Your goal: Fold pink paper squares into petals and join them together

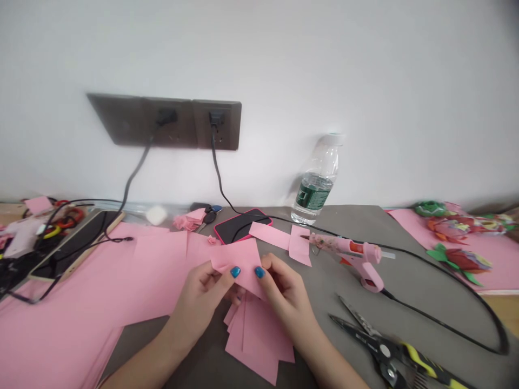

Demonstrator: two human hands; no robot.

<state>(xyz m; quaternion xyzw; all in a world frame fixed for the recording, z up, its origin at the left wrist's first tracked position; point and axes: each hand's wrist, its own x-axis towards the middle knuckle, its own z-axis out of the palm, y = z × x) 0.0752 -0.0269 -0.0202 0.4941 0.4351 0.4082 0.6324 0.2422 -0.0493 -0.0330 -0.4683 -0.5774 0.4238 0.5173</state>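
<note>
- Nearest the lens, my left hand (198, 305) and my right hand (286, 297): both half closed, each pinching one side of a thin pink paper piece (239, 259) between the thumb on top and the curled fingers beneath; thumbnails painted blue.
- Held paper: raised just above the table, between my hands, with a slight bow across its middle. Judged light, soft and easily creased; best taken by its edges with thumb and fingertips, using little force.
- Below my hands: a loose pile of overlapping pink paper rectangles (259, 346) on a grey table (344, 310). These flimsy sheets would probably slide apart if pushed.
- Left of the hands: large flat pink paper sheets (121, 281), spreading across the table.
- Straight ahead: two crossed pink paper strips (284, 237), touched at the crossing by the nozzle of a pink hot glue gun (357, 254) lying on its side, with its black power cord (446, 286) looping right.
- Lower right: steel shears with black-and-yellow handles (385, 351).
- Farther back: a black smartphone in a pink case (241, 227), a clear plastic water bottle (318, 183) and a brown wall socket panel (164, 121).
</note>
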